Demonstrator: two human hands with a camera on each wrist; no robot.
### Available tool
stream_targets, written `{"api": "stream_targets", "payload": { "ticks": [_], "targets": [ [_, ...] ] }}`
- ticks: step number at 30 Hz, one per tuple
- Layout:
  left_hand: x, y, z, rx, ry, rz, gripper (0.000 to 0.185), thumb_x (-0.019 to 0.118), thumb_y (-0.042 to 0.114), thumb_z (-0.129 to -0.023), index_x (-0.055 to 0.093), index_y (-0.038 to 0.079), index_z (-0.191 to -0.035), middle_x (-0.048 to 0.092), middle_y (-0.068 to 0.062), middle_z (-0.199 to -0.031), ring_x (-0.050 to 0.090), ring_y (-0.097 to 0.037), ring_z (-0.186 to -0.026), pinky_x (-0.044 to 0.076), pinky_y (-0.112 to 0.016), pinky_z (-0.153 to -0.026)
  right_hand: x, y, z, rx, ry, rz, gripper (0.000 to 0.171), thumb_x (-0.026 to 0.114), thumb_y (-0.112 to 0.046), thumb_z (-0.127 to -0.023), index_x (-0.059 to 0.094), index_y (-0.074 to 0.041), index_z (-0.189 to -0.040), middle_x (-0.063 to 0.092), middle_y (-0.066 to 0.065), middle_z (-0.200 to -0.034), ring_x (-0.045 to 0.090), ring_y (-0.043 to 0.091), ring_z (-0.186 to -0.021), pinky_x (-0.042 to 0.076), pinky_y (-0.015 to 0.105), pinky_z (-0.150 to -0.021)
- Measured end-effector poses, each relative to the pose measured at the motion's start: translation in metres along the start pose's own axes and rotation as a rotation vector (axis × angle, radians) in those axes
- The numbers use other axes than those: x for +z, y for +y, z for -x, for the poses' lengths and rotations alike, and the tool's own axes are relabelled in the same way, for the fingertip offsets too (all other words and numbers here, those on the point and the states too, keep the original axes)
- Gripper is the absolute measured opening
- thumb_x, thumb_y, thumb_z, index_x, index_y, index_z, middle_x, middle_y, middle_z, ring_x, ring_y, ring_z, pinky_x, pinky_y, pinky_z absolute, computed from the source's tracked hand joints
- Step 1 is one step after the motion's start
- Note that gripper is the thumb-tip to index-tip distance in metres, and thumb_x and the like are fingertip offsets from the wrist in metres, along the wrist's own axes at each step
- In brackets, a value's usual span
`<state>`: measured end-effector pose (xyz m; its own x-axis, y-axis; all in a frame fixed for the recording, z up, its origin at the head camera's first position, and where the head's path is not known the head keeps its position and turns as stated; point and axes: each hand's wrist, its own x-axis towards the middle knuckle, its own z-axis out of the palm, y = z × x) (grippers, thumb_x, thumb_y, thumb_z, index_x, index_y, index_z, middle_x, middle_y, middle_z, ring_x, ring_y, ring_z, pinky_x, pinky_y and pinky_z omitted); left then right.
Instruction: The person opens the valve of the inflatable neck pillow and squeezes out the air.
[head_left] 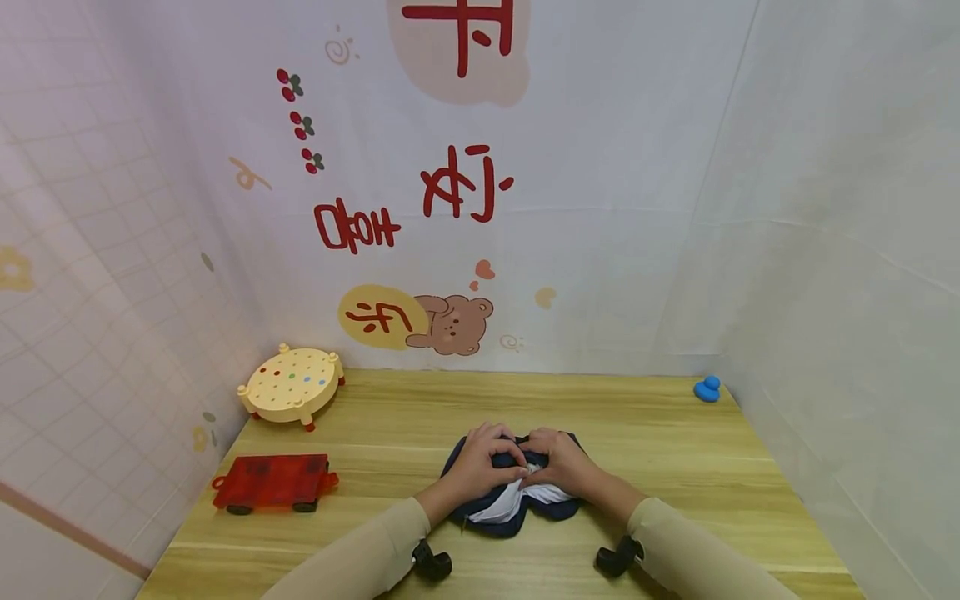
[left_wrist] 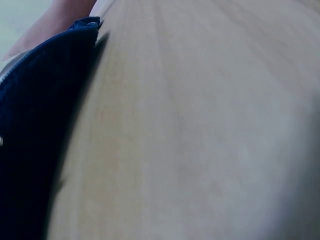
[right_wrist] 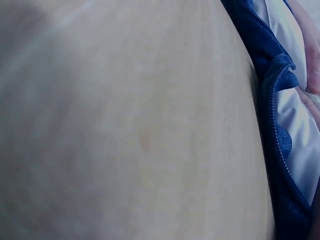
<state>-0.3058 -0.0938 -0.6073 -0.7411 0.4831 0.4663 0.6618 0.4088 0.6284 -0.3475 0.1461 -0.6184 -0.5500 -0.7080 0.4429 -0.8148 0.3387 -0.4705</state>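
On the wooden table in the head view lies a dark navy zip pouch [head_left: 504, 527], unzipped, with its white lining [head_left: 497, 507] showing through the gap. My left hand [head_left: 482, 462] grips the pouch's left part with thumb and fingers curled. From the other side my right hand [head_left: 561, 463] holds the right part, its thumb on the white lining. The two thumbs are close together at the middle. Navy fabric of the pouch [left_wrist: 40, 115] fills the left edge of the left wrist view. Zipper teeth [right_wrist: 274, 107] run along the opening in the right wrist view.
A red toy wagon [head_left: 273, 482] stands at the left of the table. Behind it is a round pale-yellow toy stand [head_left: 294, 385] with short legs and coloured dots. A small blue knob-shaped piece [head_left: 707, 390] sits at the back right. Printed white curtains [head_left: 600, 208] enclose the table.
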Motion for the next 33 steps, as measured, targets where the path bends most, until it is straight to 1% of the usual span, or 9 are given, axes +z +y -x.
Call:
{"api": "stream_targets", "payload": {
  "ticks": [9, 12, 15, 18, 20, 24, 27, 31, 33],
  "targets": [
    [0.002, -0.004, 0.003, 0.027, 0.009, -0.016, 0.006, 0.089, 0.027, -0.095, 0.084, 0.025, -0.097, 0.066, 0.005, -0.111, 0.053, -0.011, -0.103, 0.04, -0.045, -0.096, 0.002, -0.001, 0.0, -0.008, -0.007, -0.011, 0.042, 0.104, -0.029, -0.076, 0.085, -0.019, -0.112, 0.069, -0.013, -0.094, 0.061, 0.002, -0.088, 0.051, 0.019, -0.071],
    [0.001, -0.003, 0.002, 0.014, 0.006, -0.008, 0.007, 0.09, 0.027, -0.095, 0.084, 0.025, -0.097, 0.067, 0.005, -0.112, 0.053, -0.012, -0.104, 0.04, -0.047, -0.097, 0.0, -0.003, 0.001, 0.008, -0.015, 0.005, 0.046, 0.103, -0.033, -0.078, 0.084, -0.018, -0.117, 0.067, -0.013, -0.096, 0.059, 0.003, -0.088, 0.051, 0.021, -0.072],
    [-0.001, -0.001, 0.001, 0.002, 0.004, 0.004, 0.007, 0.09, 0.028, -0.096, 0.084, 0.025, -0.098, 0.067, 0.005, -0.114, 0.055, -0.013, -0.106, 0.041, -0.049, -0.1, -0.004, -0.005, 0.003, 0.038, -0.018, 0.025, 0.058, 0.102, -0.039, -0.079, 0.081, -0.018, -0.129, 0.063, -0.012, -0.1, 0.056, 0.005, -0.089, 0.049, 0.024, -0.075],
    [-0.002, 0.001, 0.001, -0.006, 0.005, 0.015, 0.007, 0.09, 0.028, -0.095, 0.084, 0.026, -0.099, 0.068, 0.004, -0.116, 0.055, -0.014, -0.108, 0.041, -0.05, -0.102, -0.007, -0.009, 0.006, 0.067, 0.0, 0.018, 0.067, 0.101, -0.043, -0.081, 0.077, -0.02, -0.139, 0.062, -0.01, -0.109, 0.056, 0.008, -0.097, 0.05, 0.03, -0.082],
    [-0.002, 0.001, 0.0, -0.011, 0.009, 0.024, 0.008, 0.09, 0.028, -0.095, 0.084, 0.026, -0.099, 0.068, 0.005, -0.115, 0.056, -0.013, -0.107, 0.042, -0.05, -0.101, -0.01, -0.012, 0.009, 0.08, 0.024, -0.005, 0.067, 0.099, -0.044, -0.082, 0.074, -0.024, -0.14, 0.062, -0.009, -0.119, 0.058, 0.01, -0.106, 0.053, 0.034, -0.088],
    [-0.002, 0.0, 0.0, -0.022, 0.019, 0.066, 0.009, 0.087, 0.029, -0.098, 0.081, 0.024, -0.101, 0.069, 0.006, -0.113, 0.057, -0.014, -0.107, 0.044, -0.046, -0.1, -0.012, -0.019, 0.012, 0.071, 0.089, -0.088, 0.051, 0.098, -0.035, -0.087, 0.071, -0.025, -0.128, 0.064, -0.006, -0.127, 0.062, 0.016, -0.114, 0.055, 0.037, -0.094],
    [-0.003, 0.0, 0.001, -0.026, 0.046, 0.151, 0.009, 0.076, 0.021, -0.103, 0.074, 0.014, -0.108, 0.07, -0.001, -0.114, 0.061, -0.018, -0.109, 0.046, -0.044, -0.101, -0.011, -0.023, 0.013, 0.045, 0.136, -0.137, 0.04, 0.098, -0.023, -0.087, 0.071, -0.02, -0.116, 0.066, 0.0, -0.124, 0.064, 0.021, -0.114, 0.054, 0.036, -0.099],
    [-0.005, 0.002, 0.0, -0.041, 0.088, 0.241, 0.014, 0.065, 0.009, -0.1, 0.064, 0.003, -0.113, 0.067, -0.011, -0.115, 0.062, -0.025, -0.111, 0.048, -0.042, -0.101, -0.008, -0.028, 0.014, 0.032, 0.192, -0.152, 0.035, 0.099, -0.01, -0.083, 0.072, -0.016, -0.106, 0.068, 0.007, -0.121, 0.066, 0.026, -0.114, 0.051, 0.032, -0.103],
    [-0.006, 0.002, -0.001, -0.048, 0.09, 0.226, 0.015, 0.063, 0.008, -0.1, 0.063, 0.003, -0.114, 0.066, -0.012, -0.115, 0.062, -0.025, -0.111, 0.048, -0.04, -0.101, -0.006, -0.03, 0.015, 0.033, 0.219, -0.158, 0.034, 0.098, -0.004, -0.082, 0.074, -0.014, -0.103, 0.068, 0.012, -0.121, 0.066, 0.03, -0.113, 0.051, 0.03, -0.102]
  ]
}}
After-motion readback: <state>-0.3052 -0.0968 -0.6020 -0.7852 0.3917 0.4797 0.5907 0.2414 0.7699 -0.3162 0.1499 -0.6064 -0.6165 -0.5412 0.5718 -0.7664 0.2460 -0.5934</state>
